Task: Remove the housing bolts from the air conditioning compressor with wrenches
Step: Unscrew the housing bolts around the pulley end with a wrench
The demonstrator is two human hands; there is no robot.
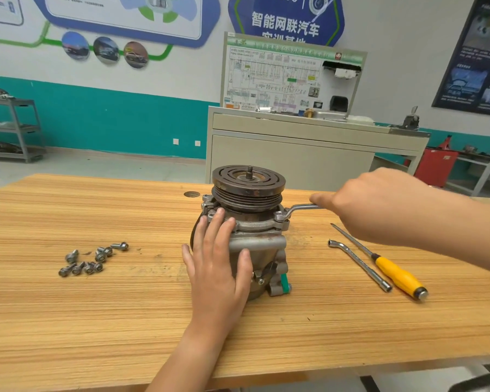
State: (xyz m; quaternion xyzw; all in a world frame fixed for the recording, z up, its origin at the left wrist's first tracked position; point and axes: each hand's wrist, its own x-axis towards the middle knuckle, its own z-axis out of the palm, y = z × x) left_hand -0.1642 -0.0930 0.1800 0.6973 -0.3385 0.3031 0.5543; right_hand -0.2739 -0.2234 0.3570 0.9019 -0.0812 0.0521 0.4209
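The grey air conditioning compressor [262,244] stands upright mid-table, its dark grooved pulley [248,188] on top. My left hand [217,261] lies flat against the housing's left front, fingers spread and straight. My right hand [379,206] grips the handle of a silver ring wrench [296,210]. The wrench's ring end sits over a bolt on the housing flange at the right [279,215]. Several removed bolts [92,258] lie loose on the table to the left.
Right of the compressor lie a bent silver socket wrench [359,265] and a yellow-handled screwdriver [395,274]. The wooden table [96,321] ends close to me. Behind stand a beige training bench [294,148], a grey shelf [14,128] and a red stand [436,165].
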